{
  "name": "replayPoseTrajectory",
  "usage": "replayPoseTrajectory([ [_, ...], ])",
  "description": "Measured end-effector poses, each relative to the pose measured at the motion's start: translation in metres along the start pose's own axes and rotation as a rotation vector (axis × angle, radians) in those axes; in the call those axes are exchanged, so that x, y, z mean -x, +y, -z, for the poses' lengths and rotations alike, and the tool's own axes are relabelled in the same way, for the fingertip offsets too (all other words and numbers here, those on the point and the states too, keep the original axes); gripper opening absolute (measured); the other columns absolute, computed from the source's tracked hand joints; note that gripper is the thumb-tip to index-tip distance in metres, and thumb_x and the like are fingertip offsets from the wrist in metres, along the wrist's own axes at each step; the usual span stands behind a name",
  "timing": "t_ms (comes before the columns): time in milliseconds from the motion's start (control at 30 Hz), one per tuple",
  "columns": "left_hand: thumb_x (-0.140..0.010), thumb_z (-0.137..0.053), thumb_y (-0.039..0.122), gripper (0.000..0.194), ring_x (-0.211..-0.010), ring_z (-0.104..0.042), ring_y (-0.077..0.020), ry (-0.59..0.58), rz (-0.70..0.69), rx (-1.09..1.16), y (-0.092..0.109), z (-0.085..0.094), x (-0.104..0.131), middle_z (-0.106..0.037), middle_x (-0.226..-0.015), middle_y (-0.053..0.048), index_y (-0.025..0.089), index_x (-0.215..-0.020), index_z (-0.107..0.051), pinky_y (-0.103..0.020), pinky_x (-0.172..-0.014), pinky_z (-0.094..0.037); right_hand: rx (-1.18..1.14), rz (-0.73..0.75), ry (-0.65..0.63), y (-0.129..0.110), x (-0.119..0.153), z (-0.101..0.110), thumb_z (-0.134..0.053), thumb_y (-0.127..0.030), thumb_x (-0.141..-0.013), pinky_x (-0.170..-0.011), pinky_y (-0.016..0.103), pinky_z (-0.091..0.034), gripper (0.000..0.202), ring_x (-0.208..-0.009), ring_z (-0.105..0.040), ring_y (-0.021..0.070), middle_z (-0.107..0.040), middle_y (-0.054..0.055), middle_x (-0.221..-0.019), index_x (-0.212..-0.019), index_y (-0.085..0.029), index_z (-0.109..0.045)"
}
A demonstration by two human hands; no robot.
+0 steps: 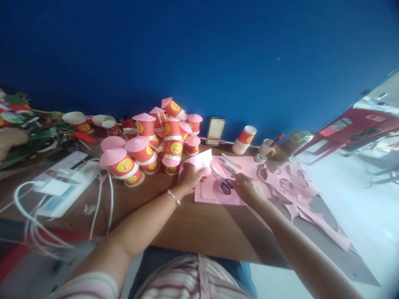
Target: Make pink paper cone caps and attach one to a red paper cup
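My left hand point(195, 176) grips a folded piece of pink paper point(205, 158), raised above the pink sheets point(215, 197) on the table. To its right, my right hand point(249, 189) rests low over those sheets with its fingers curled; what they hold, if anything, is hidden. Black-handled scissors point(226, 187) lie right beside its fingertips, blades pointing toward my left hand. A white pen-like tube point(230, 167) reaches up to the same fingertips, and an orange-and-white pen point(232, 161) lies behind it. Stacked red paper cups with pink cone tops point(173, 147) stand left of my left hand.
Pink paper offcuts point(296, 191) spread along the right side, near a roll of tape point(260, 158), a cup point(266, 147) and a bottle point(291, 145). A power strip point(60, 197) with white cables lies left. Another person's hand point(12, 139) shows at the far left.
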State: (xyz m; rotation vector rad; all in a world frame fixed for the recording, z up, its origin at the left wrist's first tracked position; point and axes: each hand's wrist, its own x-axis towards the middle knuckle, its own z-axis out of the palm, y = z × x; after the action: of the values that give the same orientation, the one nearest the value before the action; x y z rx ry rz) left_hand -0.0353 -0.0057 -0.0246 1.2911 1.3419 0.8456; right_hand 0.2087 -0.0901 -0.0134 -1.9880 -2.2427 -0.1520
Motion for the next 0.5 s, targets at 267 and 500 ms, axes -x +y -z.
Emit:
replayPoseTrajectory([
  [267, -0.078, -0.076, 0.045, 0.031, -0.064, -0.075, -0.0273, 0.025, 0.002, -0.1, 0.019, -0.001, 0.009, -0.073, -0.06, -0.011, 0.014, -0.077, -0.072, -0.027, -0.051, -0.047, -0.082, 0.006, -0.017, -0.016, 0.021, -0.003, -0.053, -0.024, -0.102, -0.08, 0.03, -0.046, 0.024, -0.101, -0.068, 0.0242, -0.074, 0.01, -0.11, -0.12, -0.022, -0.069],
  [500, -0.075, -0.081, 0.048, 0.034, -0.073, -0.074, -0.0302, 0.061, -0.02, -0.034, 0.015, 0.0, 0.006, -0.068, -0.057, -0.009, 0.016, -0.073, -0.066, -0.03, -0.055, -0.047, -0.14, 0.035, 0.021, -0.023, 0.015, -0.002, -0.059, -0.037, -0.101, -0.09, 0.036, -0.049, 0.032, -0.106, -0.067, 0.0283, -0.075, 0.013, -0.112, -0.127, -0.019, -0.066],
])
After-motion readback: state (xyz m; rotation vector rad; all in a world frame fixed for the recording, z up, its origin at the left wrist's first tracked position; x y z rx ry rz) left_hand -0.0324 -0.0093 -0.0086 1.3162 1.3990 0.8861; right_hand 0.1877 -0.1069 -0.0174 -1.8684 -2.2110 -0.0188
